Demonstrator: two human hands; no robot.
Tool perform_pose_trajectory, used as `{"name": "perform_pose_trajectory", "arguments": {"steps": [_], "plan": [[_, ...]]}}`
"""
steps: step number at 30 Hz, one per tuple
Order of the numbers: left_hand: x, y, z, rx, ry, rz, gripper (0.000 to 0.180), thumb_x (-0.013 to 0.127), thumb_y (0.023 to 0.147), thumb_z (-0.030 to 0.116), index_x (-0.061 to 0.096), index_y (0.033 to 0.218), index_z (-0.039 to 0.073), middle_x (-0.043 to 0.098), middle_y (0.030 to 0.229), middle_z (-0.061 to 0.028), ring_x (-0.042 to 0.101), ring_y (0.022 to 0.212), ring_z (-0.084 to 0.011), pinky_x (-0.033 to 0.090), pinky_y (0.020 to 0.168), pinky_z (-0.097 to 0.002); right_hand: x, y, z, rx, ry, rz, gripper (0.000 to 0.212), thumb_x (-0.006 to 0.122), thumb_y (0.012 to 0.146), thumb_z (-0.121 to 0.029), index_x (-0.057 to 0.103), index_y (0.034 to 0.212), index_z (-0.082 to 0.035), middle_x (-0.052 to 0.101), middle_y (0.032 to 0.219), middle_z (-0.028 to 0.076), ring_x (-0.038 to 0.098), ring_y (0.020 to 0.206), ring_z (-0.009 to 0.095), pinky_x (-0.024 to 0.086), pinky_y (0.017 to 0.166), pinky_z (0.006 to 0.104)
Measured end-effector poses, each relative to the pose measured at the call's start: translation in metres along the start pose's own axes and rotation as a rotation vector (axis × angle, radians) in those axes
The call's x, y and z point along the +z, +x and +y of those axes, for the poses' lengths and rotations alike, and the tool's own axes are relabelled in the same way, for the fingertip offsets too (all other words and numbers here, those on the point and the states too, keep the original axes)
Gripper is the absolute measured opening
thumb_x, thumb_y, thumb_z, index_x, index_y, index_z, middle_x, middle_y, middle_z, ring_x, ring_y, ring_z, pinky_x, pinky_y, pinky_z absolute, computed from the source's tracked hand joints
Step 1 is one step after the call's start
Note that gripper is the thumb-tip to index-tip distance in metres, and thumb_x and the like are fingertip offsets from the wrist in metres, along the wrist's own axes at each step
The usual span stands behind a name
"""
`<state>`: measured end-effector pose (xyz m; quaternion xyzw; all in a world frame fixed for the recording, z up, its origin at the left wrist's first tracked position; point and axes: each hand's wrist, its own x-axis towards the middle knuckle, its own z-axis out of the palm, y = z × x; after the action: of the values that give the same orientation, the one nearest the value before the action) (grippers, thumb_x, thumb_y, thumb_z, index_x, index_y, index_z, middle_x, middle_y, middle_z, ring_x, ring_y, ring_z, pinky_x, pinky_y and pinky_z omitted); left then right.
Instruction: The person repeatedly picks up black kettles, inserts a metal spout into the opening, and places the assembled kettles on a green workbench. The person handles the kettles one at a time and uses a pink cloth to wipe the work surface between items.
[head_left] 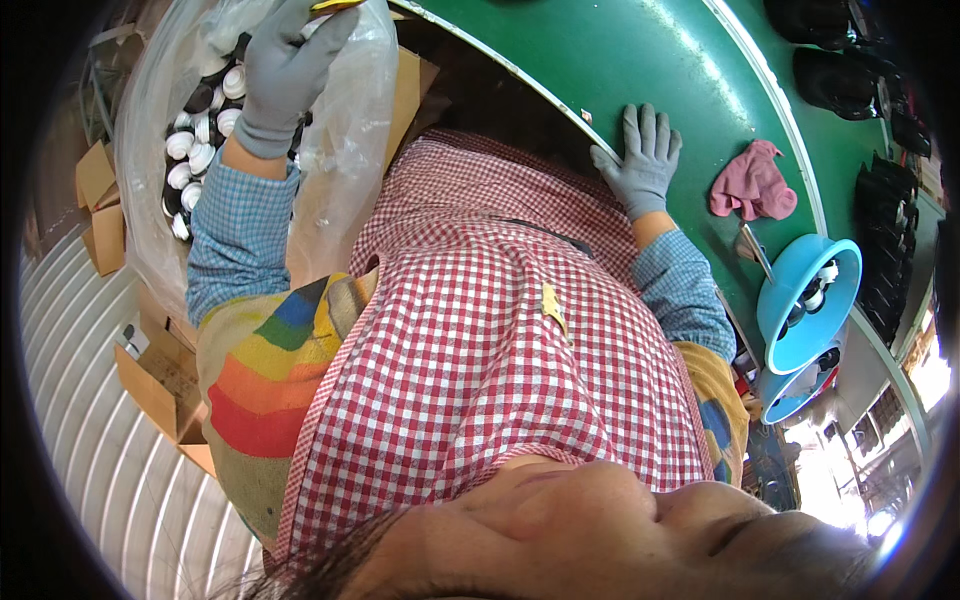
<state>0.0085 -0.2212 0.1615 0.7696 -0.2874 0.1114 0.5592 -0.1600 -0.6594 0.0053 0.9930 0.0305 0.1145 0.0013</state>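
Note:
My left hand point(285, 85), in a grey glove, is raised over a clear plastic bag at the left. Its fingers close on a yellow thing point(335, 7), cut off by the top edge, so its kind cannot be made out. Below that hand, several round black-and-white parts point(200, 155) lie in the plastic bag point(345, 130). My right hand point(646, 160), gloved in grey too, lies flat with fingers spread near the edge of the green tabletop point(560, 45). It holds nothing.
Right of my right hand lies a pink cloth point(755, 182). Beyond it stands a blue bowl point(845, 275) with black-and-white parts inside, and another blue bowl point(790, 408) below. Black molded parts point(835, 85) line the far right. Cardboard boxes point(165, 375) sit at the left.

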Motion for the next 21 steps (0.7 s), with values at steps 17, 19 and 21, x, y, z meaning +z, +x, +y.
{"name": "perform_pose_trajectory", "arguments": {"steps": [17, 19, 21], "plan": [[-0.088, -0.017, -0.006, -0.388, -0.301, -0.051, 0.036, 0.074, 0.091, 0.004, 0.068, 0.127, 0.002, 0.058, 0.144, -0.0178, 0.063, 0.124, -0.0232, 0.05, 0.103, -0.0318, -0.122, -0.099, -0.012, 0.155, -0.09, -0.42, 0.109, 0.074, 0.075, -0.066, 0.031, 0.159, -0.012, 0.03, 0.164, 0.023, 0.024, 0.152, 0.047, 0.017, 0.121, 0.066], [-0.102, -0.014, -0.024, -0.298, -0.185, -0.033, 0.035, 0.078, 0.09, 0.01, 0.07, 0.124, 0.004, 0.061, 0.142, -0.0178, 0.063, 0.125, -0.0245, 0.05, 0.104, -0.0335, -0.103, -0.101, -0.011, 0.223, -0.116, -0.435, 0.109, 0.071, 0.079, -0.064, 0.025, 0.163, -0.013, 0.025, 0.167, 0.023, 0.019, 0.154, 0.047, 0.014, 0.122, 0.0653], [-0.108, -0.017, -0.038, -0.333, -0.252, 0.012, 0.036, 0.08, 0.089, 0.013, 0.071, 0.122, 0.005, 0.063, 0.139, -0.0185, 0.064, 0.124, -0.0254, 0.05, 0.104, -0.0342, -0.082, -0.097, -0.013, 0.284, -0.156, -0.465, 0.109, 0.069, 0.081, -0.063, 0.02, 0.165, -0.014, 0.021, 0.168, 0.022, 0.014, 0.156, 0.046, 0.01, 0.123, 0.0637]]}}
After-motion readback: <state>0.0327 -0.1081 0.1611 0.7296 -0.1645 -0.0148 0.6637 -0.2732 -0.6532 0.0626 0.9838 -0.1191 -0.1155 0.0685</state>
